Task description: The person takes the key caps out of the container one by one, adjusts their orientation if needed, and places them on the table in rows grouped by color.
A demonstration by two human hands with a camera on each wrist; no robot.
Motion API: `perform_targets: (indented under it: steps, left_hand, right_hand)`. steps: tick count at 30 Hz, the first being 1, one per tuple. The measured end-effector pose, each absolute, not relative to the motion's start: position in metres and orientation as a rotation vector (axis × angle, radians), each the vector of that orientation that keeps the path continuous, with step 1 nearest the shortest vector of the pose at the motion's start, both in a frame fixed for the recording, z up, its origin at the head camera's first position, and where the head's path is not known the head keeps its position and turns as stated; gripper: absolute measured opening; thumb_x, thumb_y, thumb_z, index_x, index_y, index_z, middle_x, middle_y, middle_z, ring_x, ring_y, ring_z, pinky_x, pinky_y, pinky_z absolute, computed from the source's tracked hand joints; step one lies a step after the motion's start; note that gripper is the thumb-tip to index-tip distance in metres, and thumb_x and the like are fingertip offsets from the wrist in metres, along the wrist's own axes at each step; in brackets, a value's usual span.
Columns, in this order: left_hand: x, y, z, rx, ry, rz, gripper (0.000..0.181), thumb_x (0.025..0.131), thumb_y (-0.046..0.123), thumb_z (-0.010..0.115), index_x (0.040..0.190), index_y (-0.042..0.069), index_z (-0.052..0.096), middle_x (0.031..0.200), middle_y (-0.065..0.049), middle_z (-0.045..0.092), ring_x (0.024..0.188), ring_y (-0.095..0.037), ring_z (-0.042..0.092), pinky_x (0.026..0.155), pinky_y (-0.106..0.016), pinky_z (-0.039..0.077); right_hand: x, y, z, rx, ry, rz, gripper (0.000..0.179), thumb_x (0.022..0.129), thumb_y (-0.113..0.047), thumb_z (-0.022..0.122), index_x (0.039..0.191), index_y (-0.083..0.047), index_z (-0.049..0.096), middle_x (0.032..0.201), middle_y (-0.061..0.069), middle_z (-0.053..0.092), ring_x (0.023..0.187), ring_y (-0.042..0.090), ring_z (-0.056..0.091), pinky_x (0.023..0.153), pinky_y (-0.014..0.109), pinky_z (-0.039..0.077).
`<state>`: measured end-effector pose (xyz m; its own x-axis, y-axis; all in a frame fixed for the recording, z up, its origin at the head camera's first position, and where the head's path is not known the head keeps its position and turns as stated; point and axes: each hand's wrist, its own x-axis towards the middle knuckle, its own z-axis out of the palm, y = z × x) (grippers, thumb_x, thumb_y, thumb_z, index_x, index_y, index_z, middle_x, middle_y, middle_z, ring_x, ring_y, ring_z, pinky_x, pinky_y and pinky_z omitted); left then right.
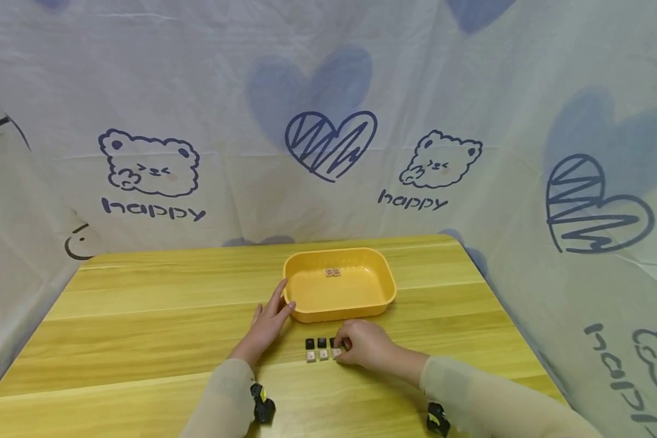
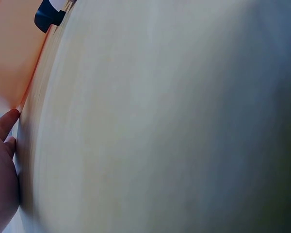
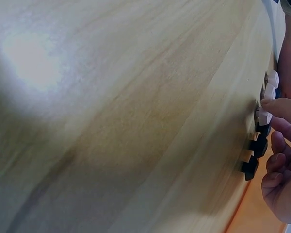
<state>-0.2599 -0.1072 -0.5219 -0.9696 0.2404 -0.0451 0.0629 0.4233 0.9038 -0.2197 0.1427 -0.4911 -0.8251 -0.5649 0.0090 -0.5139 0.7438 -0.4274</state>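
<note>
A yellow plastic basin (image 1: 339, 313) sits toward the back of the table. My left hand (image 1: 268, 325) rests at its left side, thumb and a finger against the rim with the fingers fairly straight. In front of the basin are a row of three black keycaps (image 1: 309, 344) and, nearer me, a row of three white keycaps (image 1: 310, 356). Fingers curled, my right hand (image 1: 367, 345) pinches the rightmost white keycap (image 3: 264, 117) and partly covers the black one behind it. Two small pale tiles with reddish-brown marks (image 1: 333, 272) lie together inside the basin.
The wooden table (image 1: 159, 328) spreads out on both sides of the basin. A pale cloth (image 1: 241, 121) printed with hearts and bears hangs behind and at both sides. Black devices (image 1: 263, 404) are strapped at both wrists over light sleeves.
</note>
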Motion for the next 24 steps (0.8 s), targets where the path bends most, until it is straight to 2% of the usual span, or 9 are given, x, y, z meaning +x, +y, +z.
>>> perform_targets:
  steps: [11,17,24]
  left_hand:
    - [-0.262,-0.107,-0.524,0.284,2.513,1.595,0.063,0.106,0.034,0.044,0.158,0.022,0.011,0.150,-0.020,0.038,0.141,-0.032,0.030,0.113,-0.054,-0.012]
    - [-0.262,-0.107,-0.525,0.279,2.518,1.594,0.063,0.106,0.033,0.044,0.158,0.022,0.011,0.150,-0.021,0.038,0.141,-0.033,0.030,0.113,-0.055,-0.012]
    - [-0.263,-0.107,-0.524,0.281,2.506,1.593,0.063,0.106,0.034,0.044,0.158,0.023,0.010,0.150,-0.021,0.037,0.141,-0.032,0.030,0.112,-0.055,-0.012]
  right_hand:
    - [-0.227,0.152,-0.460,-0.969,2.842,-0.644,0.018,0.077,-0.021,0.084,0.091,-0.015,0.076,0.073,-0.008,0.054,0.063,0.003,0.046,0.056,0.021,0.043]
    - [-0.248,0.154,-0.437,-0.933,2.910,-0.632,0.019,0.078,-0.022,0.084,0.094,-0.015,0.075,0.076,-0.006,0.055,0.065,0.007,0.048,0.059,0.026,0.043]
    - [-0.282,0.151,-0.423,-0.795,2.902,-0.658,0.020,0.080,-0.017,0.082,0.097,-0.010,0.075,0.078,-0.004,0.058,0.072,0.014,0.051,0.068,0.031,0.046]
